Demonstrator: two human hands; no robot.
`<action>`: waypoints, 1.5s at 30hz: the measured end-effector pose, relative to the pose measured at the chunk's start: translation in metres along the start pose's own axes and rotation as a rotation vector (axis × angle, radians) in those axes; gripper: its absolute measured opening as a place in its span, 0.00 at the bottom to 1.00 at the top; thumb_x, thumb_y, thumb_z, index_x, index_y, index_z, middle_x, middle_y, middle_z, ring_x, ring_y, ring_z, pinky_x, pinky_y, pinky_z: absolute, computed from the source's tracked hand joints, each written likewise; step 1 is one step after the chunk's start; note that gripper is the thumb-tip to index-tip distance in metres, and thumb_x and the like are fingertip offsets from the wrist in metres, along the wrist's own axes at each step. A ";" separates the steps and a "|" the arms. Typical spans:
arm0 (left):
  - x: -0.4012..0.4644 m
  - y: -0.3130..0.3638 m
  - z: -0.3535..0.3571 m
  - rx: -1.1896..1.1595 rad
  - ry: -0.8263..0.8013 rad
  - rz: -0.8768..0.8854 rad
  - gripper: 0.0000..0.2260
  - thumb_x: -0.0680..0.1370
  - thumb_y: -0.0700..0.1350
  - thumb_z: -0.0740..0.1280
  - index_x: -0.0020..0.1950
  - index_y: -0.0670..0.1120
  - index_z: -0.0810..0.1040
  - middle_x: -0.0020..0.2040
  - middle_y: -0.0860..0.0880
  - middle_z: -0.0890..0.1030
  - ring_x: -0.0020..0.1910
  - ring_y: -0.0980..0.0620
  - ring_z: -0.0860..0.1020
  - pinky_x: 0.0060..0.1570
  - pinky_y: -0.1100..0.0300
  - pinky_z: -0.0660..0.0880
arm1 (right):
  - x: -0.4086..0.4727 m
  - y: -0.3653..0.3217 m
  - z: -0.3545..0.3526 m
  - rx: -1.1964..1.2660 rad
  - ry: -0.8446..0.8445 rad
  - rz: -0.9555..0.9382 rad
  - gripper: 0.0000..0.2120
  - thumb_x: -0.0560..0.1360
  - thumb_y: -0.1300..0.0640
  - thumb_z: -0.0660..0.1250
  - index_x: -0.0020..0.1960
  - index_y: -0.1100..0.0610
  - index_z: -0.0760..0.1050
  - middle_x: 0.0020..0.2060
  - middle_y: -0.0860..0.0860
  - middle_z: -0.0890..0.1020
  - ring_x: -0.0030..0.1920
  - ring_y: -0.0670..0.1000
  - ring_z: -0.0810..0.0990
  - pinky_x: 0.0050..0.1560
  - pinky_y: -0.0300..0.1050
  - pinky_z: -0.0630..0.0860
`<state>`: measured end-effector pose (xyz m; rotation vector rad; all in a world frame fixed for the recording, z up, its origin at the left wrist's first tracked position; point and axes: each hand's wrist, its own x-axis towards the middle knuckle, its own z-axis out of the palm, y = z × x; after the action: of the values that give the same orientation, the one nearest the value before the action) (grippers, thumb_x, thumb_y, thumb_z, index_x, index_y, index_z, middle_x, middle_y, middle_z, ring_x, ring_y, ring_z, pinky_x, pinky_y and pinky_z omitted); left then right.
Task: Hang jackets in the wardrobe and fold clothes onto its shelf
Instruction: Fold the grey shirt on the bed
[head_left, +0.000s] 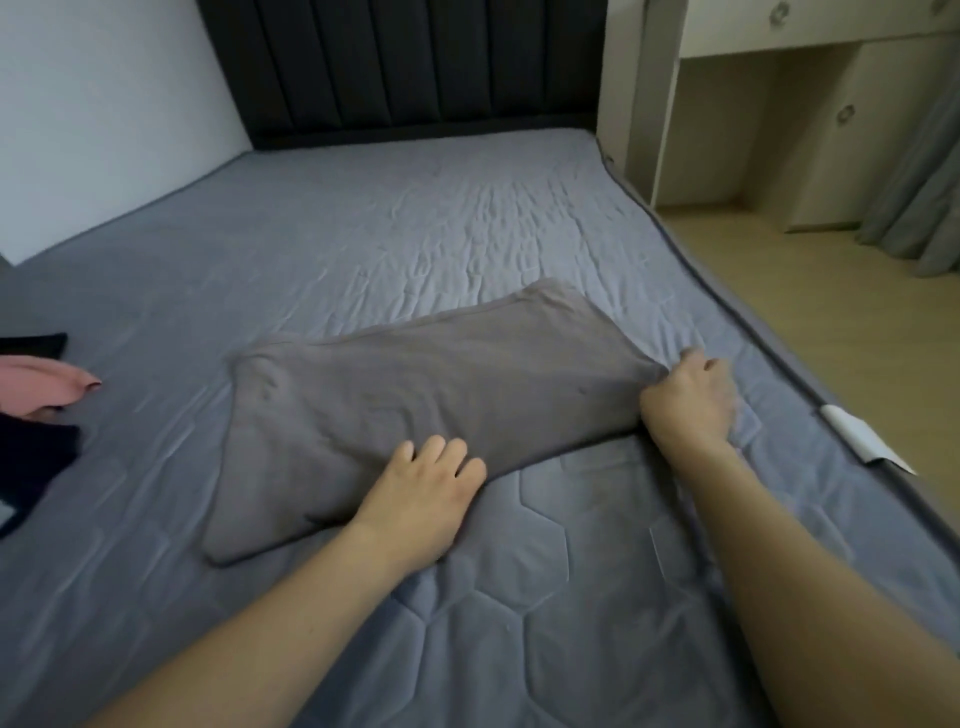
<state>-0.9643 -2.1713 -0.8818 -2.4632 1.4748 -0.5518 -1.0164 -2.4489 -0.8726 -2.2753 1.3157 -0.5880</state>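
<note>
A grey-brown garment (415, 395) lies folded into a long strip across the quilted blue-grey mattress (571, 597). My left hand (421, 493) rests on its near edge, fingers curled over the cloth at the fold. My right hand (688, 402) grips the strip's right end, fingers closed round the fabric. The fingertips of both hands are hidden in the cloth.
A pink garment (47, 387) and dark clothes (31, 462) lie at the left edge of the bed. The dark padded headboard (405, 62) stands at the back. Cream cabinets (810, 119), a grey curtain (914, 171) and wooden floor (810, 306) are on the right. A white tag (862, 439) hangs off the mattress edge.
</note>
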 end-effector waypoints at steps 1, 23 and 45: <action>-0.004 0.000 0.001 -0.065 -0.010 0.018 0.14 0.70 0.44 0.53 0.49 0.49 0.76 0.48 0.47 0.78 0.45 0.45 0.77 0.42 0.51 0.74 | -0.008 -0.014 0.001 -0.040 0.052 -0.129 0.23 0.73 0.59 0.61 0.68 0.61 0.66 0.65 0.63 0.69 0.64 0.65 0.69 0.65 0.57 0.64; -0.116 -0.164 0.038 -2.140 -0.381 -1.300 0.18 0.69 0.47 0.69 0.56 0.42 0.84 0.52 0.42 0.84 0.44 0.46 0.84 0.43 0.57 0.81 | -0.085 -0.198 0.147 -0.352 -0.714 -0.758 0.33 0.77 0.32 0.44 0.78 0.44 0.43 0.79 0.50 0.45 0.78 0.51 0.42 0.73 0.63 0.38; -0.124 -0.186 0.054 -2.173 -0.574 -1.034 0.10 0.73 0.36 0.73 0.53 0.40 0.81 0.49 0.43 0.85 0.47 0.47 0.84 0.47 0.51 0.82 | -0.120 -0.383 0.196 -0.200 -0.816 -0.799 0.07 0.75 0.62 0.62 0.52 0.58 0.74 0.46 0.55 0.77 0.42 0.53 0.75 0.37 0.38 0.70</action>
<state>-0.8452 -1.9745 -0.8869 -3.4673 -0.1995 2.8430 -0.6968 -2.1398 -0.8303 -2.7007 0.0617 0.2795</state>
